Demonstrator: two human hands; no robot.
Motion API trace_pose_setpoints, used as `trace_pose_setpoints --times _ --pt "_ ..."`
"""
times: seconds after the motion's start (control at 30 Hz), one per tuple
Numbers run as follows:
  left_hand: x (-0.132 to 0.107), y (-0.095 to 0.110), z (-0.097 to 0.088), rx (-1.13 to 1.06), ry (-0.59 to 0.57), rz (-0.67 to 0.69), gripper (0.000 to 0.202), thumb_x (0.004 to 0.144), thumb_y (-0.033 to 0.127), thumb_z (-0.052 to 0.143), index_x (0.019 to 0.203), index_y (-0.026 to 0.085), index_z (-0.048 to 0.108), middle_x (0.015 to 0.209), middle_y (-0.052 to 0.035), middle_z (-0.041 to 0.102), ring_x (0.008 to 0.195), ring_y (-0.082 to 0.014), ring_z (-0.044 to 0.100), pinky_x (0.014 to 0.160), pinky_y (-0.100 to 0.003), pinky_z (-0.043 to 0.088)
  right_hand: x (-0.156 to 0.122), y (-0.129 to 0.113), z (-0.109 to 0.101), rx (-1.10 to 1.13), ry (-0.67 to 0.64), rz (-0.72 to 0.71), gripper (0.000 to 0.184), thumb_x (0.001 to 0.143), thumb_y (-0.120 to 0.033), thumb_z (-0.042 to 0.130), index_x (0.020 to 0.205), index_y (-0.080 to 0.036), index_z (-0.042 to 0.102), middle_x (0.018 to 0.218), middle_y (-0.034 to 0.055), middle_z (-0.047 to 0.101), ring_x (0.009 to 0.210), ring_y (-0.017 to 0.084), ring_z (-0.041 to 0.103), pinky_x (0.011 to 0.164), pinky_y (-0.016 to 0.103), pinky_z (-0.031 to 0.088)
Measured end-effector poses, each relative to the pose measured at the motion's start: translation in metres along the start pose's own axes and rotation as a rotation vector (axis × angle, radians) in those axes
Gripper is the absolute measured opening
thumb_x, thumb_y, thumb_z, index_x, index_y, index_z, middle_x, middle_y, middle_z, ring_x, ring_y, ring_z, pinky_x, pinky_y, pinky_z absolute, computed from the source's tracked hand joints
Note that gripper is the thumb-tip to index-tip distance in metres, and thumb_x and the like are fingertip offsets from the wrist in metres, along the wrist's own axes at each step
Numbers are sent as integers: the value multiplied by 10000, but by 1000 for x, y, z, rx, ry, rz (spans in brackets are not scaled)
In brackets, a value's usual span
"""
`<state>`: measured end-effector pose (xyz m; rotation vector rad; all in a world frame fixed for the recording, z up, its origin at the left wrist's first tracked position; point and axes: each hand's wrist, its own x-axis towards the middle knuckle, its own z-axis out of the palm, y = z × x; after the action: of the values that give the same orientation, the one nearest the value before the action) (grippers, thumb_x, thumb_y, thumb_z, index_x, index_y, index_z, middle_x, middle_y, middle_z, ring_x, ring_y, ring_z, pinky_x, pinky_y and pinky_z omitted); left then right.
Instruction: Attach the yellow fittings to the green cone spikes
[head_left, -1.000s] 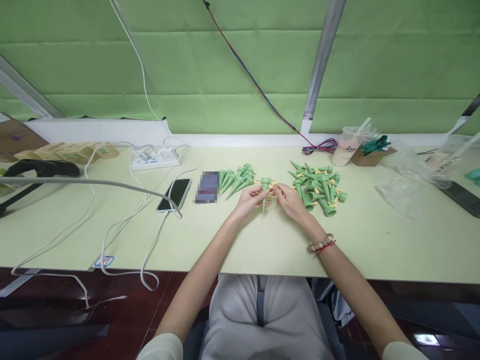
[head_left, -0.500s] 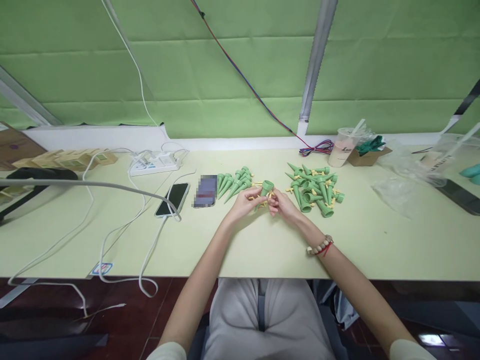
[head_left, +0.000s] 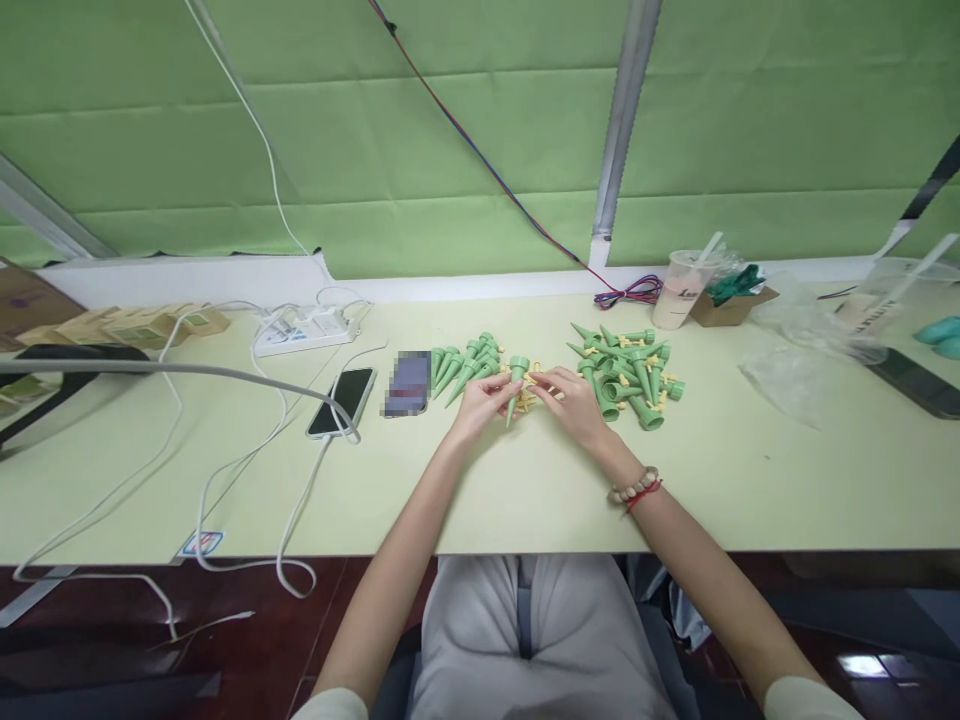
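Left-hand fingers [head_left: 499,387] are clenched around one green cone spike [head_left: 514,385], held just above the surface [head_left: 525,480] with the wide collar up and the tip pointing down. Right-hand fingers [head_left: 541,379] are pinched on a small yellow fitting [head_left: 529,381] at the spike's collar. The thumb and forefinger are nearly closed and the other fingers are loosely curled. Left hand [head_left: 480,402] and right hand [head_left: 576,403] sit close together at the middle of the surface. The right wrist carries one bead bracelet [head_left: 636,488].

Count:
- Spikes in hand: one.
- Heaps of spikes: two. The left heap [head_left: 461,360] lies just beyond the left hand, with the cones roughly parallel. The right heap [head_left: 628,370] lies just beside the right hand, tangled and mixed with yellow fittings. The number in each heap cannot be told.

Further left lie one blurred flat item [head_left: 409,383], one phone [head_left: 342,400] with a white cable, and one power strip [head_left: 304,328]. At the far edge, beyond the right heap, stands one plastic cup [head_left: 677,292] beside one small cardboard box [head_left: 729,305].
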<state>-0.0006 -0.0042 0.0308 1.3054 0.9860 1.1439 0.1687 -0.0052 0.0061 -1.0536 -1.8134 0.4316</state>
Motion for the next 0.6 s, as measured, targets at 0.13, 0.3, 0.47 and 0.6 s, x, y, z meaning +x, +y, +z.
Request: trace_pose_setpoints --times 0.13,0.3,0.47,0.6 --pt "0 -2 0 43 -106 -33 385 631 500 746 741 134 704 735 -45 616 454 -85 524 434 -250 417 1 3 -1 -123 13 -57 228 908 -327 498 948 -205 686 910 97 652 837 215 605 763 331 467" --pt "-3 0 4 87 -81 -5 360 588 468 781 643 133 663 633 -3 506 475 -86 499 439 -242 420 0 5 -5 -243 -56 -87 270 931 -288 409 823 -194 638 816 92 610 759 200 565 694 302 423" --pt "-5 -2 8 133 -57 16 442 567 481 781 489 144 507 557 35 355 476 -79 421 424 -247 425 -2 1 -7 -86 -99 -27 298 913 -334 417 661 -207 516 701 45 547 672 175 500 663 298 391" --pt "-5 -5 10 156 -84 67 426 578 490 767 505 149 521 567 36 347 492 -85 411 425 -250 418 -2 -5 -3 225 -93 200 394 865 -460 467 557 -216 434 535 -16 427 529 141 428 563 288 394"
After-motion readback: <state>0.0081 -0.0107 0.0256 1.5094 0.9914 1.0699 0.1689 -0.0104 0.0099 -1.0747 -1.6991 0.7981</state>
